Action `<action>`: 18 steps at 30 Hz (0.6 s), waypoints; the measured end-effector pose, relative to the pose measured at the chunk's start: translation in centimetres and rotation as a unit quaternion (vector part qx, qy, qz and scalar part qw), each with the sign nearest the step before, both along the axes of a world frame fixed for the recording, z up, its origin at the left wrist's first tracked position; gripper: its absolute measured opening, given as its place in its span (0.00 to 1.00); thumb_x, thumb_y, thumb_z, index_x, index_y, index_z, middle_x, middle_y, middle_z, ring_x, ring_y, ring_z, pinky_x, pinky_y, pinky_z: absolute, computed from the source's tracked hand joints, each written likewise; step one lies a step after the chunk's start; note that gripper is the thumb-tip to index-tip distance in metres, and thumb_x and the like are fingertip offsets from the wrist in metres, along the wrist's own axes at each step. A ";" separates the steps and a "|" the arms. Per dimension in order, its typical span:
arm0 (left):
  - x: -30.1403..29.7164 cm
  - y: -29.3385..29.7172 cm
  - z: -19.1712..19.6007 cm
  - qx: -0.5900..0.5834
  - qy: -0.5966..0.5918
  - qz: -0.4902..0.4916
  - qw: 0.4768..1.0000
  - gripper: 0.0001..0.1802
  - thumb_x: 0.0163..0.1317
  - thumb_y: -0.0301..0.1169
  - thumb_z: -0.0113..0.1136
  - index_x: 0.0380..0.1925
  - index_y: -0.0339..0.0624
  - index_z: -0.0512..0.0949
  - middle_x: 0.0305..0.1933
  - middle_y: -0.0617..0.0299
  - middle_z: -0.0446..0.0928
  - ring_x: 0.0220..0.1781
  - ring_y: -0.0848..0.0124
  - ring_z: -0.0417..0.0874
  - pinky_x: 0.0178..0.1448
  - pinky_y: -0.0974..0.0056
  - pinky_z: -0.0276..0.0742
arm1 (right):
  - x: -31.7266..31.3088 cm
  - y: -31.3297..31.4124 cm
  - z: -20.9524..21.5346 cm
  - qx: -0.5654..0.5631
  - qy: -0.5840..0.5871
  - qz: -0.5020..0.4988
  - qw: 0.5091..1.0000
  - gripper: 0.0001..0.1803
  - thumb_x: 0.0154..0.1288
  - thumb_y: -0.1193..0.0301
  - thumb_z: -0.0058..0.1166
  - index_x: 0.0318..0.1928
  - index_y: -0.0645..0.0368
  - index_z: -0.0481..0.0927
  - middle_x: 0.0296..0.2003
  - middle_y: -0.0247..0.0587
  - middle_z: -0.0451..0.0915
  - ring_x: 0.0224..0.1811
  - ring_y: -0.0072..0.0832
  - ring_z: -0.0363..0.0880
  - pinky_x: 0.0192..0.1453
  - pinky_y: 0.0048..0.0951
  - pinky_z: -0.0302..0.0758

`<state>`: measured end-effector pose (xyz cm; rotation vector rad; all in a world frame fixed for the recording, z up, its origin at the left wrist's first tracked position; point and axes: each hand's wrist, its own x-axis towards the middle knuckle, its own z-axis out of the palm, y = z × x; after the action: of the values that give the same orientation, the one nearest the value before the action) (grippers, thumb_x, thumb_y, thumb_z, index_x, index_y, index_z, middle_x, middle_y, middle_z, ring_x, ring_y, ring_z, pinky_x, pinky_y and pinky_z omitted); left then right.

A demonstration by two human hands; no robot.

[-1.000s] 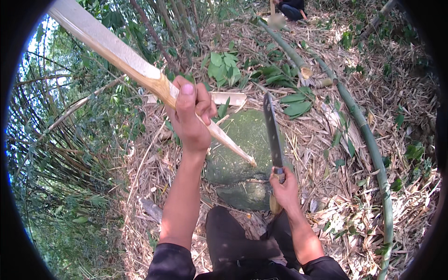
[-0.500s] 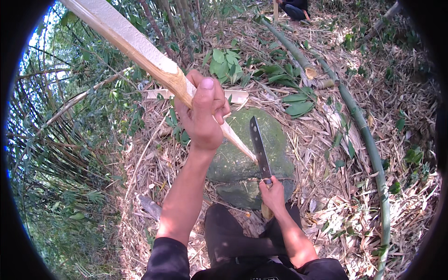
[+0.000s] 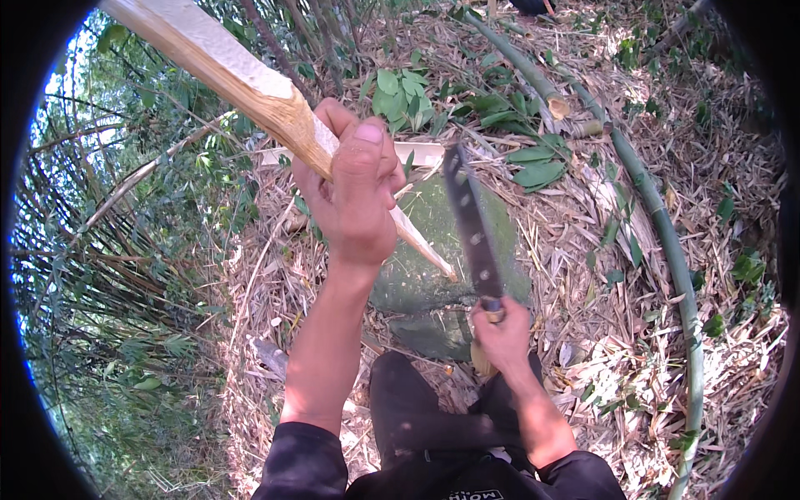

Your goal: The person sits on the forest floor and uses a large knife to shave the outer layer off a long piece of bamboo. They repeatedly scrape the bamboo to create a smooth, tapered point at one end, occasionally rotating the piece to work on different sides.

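Observation:
My left hand is closed round a long split bamboo piece. Pale on its inner face, the piece runs from the upper left down to a narrow, tapered tip over a mossy green boulder. A machete with a row of holes in its dark blade points upward, away from me, just right of that tip. Its handle is gripped in my right hand, and the blade is a little blurred by motion. Blade and bamboo tip appear apart.
Another pale split piece lies behind the boulder. A long green bamboo pole curves down the right side, and a cut pole lies farther back. Dry bamboo leaves cover the ground. Dense bamboo stands at the left.
The machete has risen and come away to the right from the bamboo tip. My left hand and the bamboo piece have shifted slightly up and left in the view.

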<state>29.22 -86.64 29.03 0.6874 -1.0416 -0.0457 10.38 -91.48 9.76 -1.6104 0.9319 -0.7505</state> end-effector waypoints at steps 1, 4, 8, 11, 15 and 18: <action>-0.1 0.5 0.1 -0.007 -0.010 -0.006 1.000 0.13 0.65 0.30 0.52 0.24 0.45 0.61 0.17 0.71 0.58 0.17 0.83 0.60 0.18 0.75 0.60 | -0.3 0.4 2.0 -0.007 -0.066 -0.012 0.998 0.05 0.57 0.75 0.58 0.31 0.64 0.79 0.20 0.33 0.78 0.24 0.18 0.76 0.30 0.25 0.73; -0.8 0.0 0.6 -0.020 -0.003 -0.008 1.000 0.11 0.62 0.27 0.51 0.24 0.44 0.61 0.19 0.69 0.59 0.18 0.83 0.61 0.18 0.75 0.61 | -0.6 0.3 5.9 -0.176 -0.324 -0.110 0.923 0.06 0.64 0.81 0.49 0.28 0.66 0.76 0.21 0.37 0.77 0.23 0.20 0.76 0.28 0.25 0.74; -1.1 -0.4 0.1 -0.028 -0.031 -0.014 0.999 0.10 0.61 0.26 0.51 0.25 0.43 0.61 0.21 0.70 0.60 0.19 0.82 0.62 0.18 0.75 0.59 | -0.1 0.6 0.6 -0.097 -0.180 -0.106 0.973 0.06 0.57 0.78 0.58 0.34 0.65 0.76 0.27 0.42 0.80 0.31 0.31 0.82 0.32 0.30 0.76; -1.5 -0.3 -0.5 -0.006 -0.003 -0.058 0.998 0.11 0.60 0.28 0.53 0.25 0.43 0.60 0.21 0.69 0.59 0.19 0.83 0.59 0.19 0.75 0.58 | 0.9 0.2 -7.3 -0.060 0.185 -0.006 0.981 0.11 0.54 0.71 0.61 0.34 0.66 0.76 0.25 0.54 0.80 0.30 0.48 0.83 0.36 0.42 0.76; -1.8 0.3 -0.3 -0.024 -0.001 -0.047 0.999 0.12 0.60 0.31 0.53 0.26 0.44 0.60 0.21 0.68 0.60 0.18 0.82 0.58 0.20 0.75 0.58 | 1.6 -0.6 -6.9 -0.033 0.141 0.000 0.990 0.14 0.52 0.68 0.62 0.35 0.66 0.78 0.23 0.50 0.80 0.28 0.42 0.82 0.35 0.40 0.76; -1.5 -0.4 -3.0 -0.031 -0.029 -0.050 0.998 0.14 0.63 0.36 0.54 0.27 0.45 0.61 0.19 0.68 0.60 0.17 0.82 0.58 0.20 0.73 0.58 | 0.9 0.2 -6.6 -0.056 0.129 -0.003 0.990 0.12 0.52 0.69 0.61 0.34 0.66 0.79 0.21 0.46 0.80 0.26 0.34 0.82 0.32 0.37 0.75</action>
<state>27.74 -87.04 26.04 0.5831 -1.1275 -0.0802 11.33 -91.28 3.15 -1.8340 1.0953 -0.6164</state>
